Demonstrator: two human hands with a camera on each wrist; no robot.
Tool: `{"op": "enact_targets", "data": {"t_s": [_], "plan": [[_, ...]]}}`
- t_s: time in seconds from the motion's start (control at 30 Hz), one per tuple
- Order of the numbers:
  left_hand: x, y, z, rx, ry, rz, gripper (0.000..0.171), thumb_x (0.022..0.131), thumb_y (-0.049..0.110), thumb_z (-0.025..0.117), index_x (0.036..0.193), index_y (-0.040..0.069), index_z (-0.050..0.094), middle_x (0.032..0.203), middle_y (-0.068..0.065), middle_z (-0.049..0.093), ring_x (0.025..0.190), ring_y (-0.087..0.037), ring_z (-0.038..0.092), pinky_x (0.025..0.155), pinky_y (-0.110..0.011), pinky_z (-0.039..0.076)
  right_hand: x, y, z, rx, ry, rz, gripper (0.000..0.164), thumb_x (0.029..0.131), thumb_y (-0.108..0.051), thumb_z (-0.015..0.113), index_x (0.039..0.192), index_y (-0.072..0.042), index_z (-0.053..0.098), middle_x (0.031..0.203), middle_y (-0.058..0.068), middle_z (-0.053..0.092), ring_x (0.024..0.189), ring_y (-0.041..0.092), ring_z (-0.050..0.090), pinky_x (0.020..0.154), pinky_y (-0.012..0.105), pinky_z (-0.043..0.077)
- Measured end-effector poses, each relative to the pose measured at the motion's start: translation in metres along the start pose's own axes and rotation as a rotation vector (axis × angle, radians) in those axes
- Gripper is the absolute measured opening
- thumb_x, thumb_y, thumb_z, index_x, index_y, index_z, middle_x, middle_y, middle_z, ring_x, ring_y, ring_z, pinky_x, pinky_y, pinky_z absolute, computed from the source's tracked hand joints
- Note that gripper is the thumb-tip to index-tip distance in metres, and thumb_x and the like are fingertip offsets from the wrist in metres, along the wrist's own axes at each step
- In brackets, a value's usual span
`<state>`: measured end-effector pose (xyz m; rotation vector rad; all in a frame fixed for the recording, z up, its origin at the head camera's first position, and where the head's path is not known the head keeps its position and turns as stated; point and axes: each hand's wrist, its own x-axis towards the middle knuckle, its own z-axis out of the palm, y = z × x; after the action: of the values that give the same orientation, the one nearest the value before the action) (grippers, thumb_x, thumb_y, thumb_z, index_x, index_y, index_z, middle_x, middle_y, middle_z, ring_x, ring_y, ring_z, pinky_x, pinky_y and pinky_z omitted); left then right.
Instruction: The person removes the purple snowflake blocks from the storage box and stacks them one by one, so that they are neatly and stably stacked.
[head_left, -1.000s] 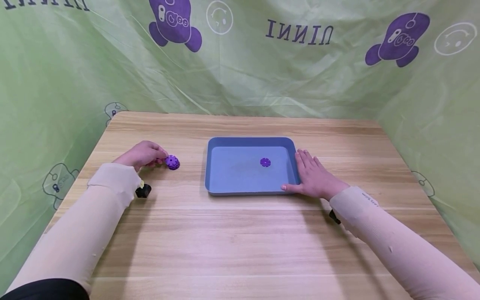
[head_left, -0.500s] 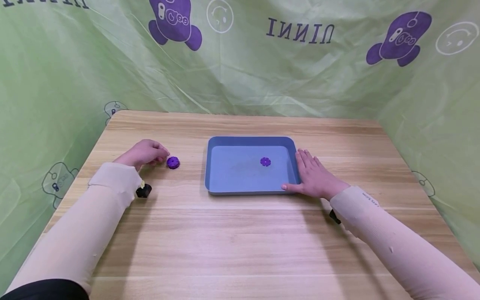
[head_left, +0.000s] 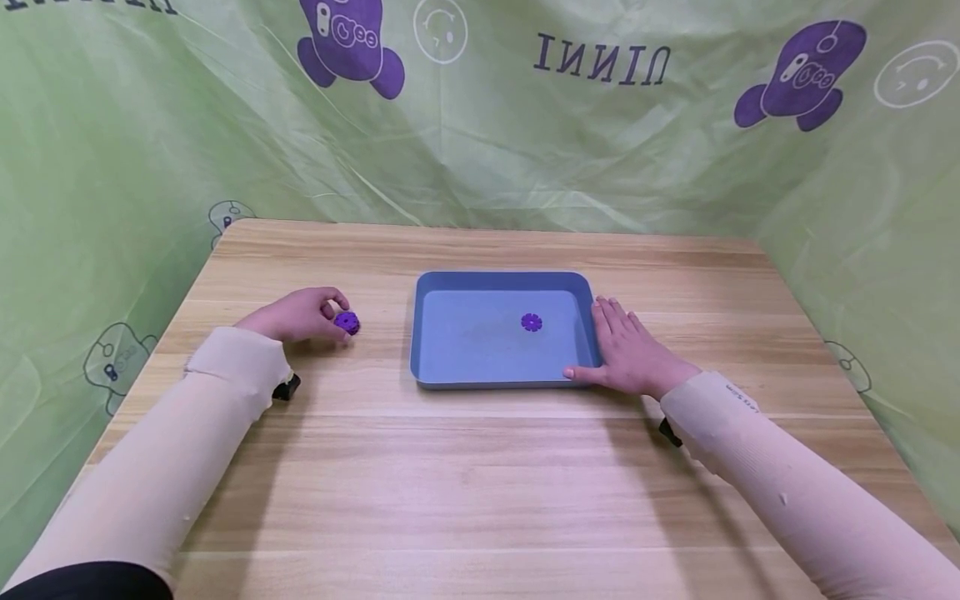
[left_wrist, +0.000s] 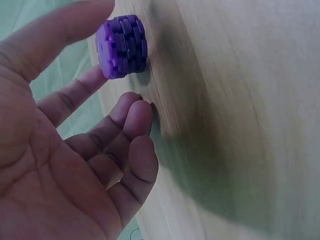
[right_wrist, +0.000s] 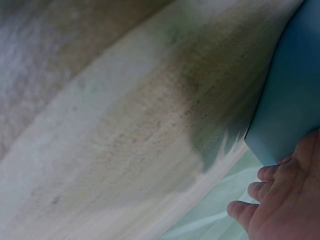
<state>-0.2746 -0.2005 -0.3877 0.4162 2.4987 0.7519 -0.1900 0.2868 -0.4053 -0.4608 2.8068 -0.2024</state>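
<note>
A small stack of purple notched discs (head_left: pixel 347 322) stands on the table left of the tray. My left hand (head_left: pixel 300 317) is beside it, thumb and index finger spread around the stack. In the left wrist view the stack (left_wrist: pixel 123 47) sits between the thumb and index fingertip; whether either touches it, I cannot tell. The other fingers are loosely bent and hold nothing. My right hand (head_left: pixel 633 350) rests against the right side of the blue tray (head_left: pixel 465 385), fingers straight, thumb over its front rim. One purple flower-shaped disc (head_left: pixel 531 322) lies flat inside the tray.
The wooden table (head_left: pixel 450 483) is bounded behind and at the sides by a green printed curtain (head_left: pixel 480 150). Black wrist cameras hang under both forearms, the left camera (head_left: pixel 287 387) close to the tabletop.
A purple disc tilted on the stack a second ago now lies level with it. My left thumb and index finger have spread apart around the stack. The right hand stays against the tray.
</note>
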Motion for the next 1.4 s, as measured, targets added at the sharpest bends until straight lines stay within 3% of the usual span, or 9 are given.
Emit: {"op": "enact_targets", "data": {"t_s": [0.37,0.6,0.77,1.13,1.4], "plan": [[0.002,-0.002,0.001,-0.002,0.01,0.041,0.039,0.09,0.02,0.08,0.116,-0.001,0.06,0.094,-0.013,0.063,0.078,-0.023,0.054,0.068,-0.035,0.044,-0.001,-0.001,-0.002,0.001,0.002,-0.008,0.119,0.094,-0.068,0.06,0.155,0.018,0.004,0.165,0.036,0.001,0.153,0.051,0.001,0.121,0.063,0.006],[0.001,-0.001,-0.002,0.007,-0.001,-0.004,0.049,0.092,0.029,0.078,0.123,-0.003,0.056,0.105,-0.017,0.063,0.089,-0.027,0.057,0.074,-0.037,0.045,-0.001,-0.001,-0.003,0.008,0.0,-0.008,0.119,0.094,-0.067,0.06,0.155,0.018,0.004,0.165,0.036,0.001,0.153,0.051,0.001,0.121,0.062,0.005],[0.001,0.003,-0.009,-0.001,0.04,-0.022,0.055,0.099,0.039,0.066,0.13,-0.006,0.052,0.119,-0.024,0.062,0.103,-0.034,0.059,0.085,-0.046,0.048,0.0,-0.001,-0.003,0.005,-0.001,-0.006,0.119,0.094,-0.067,0.06,0.155,0.018,0.004,0.164,0.037,0.002,0.152,0.051,0.001,0.121,0.062,0.005],[0.013,0.036,-0.015,-0.046,0.143,-0.003,0.053,0.103,0.037,0.059,0.133,-0.006,0.05,0.133,-0.031,0.055,0.119,-0.044,0.055,0.098,-0.058,0.045,-0.001,-0.001,-0.004,0.004,-0.003,-0.006,0.119,0.094,-0.067,0.061,0.155,0.019,0.005,0.164,0.037,0.003,0.152,0.051,0.001,0.121,0.063,0.005],[0.024,0.067,-0.012,-0.12,0.121,0.016,0.057,0.104,0.036,0.058,0.142,-0.005,0.047,0.138,-0.028,0.053,0.12,-0.043,0.056,0.098,-0.054,0.048,-0.001,-0.001,-0.004,0.0,-0.005,-0.005,0.12,0.093,-0.068,0.06,0.155,0.018,0.004,0.164,0.037,0.002,0.153,0.051,0.0,0.121,0.062,0.005]]}}
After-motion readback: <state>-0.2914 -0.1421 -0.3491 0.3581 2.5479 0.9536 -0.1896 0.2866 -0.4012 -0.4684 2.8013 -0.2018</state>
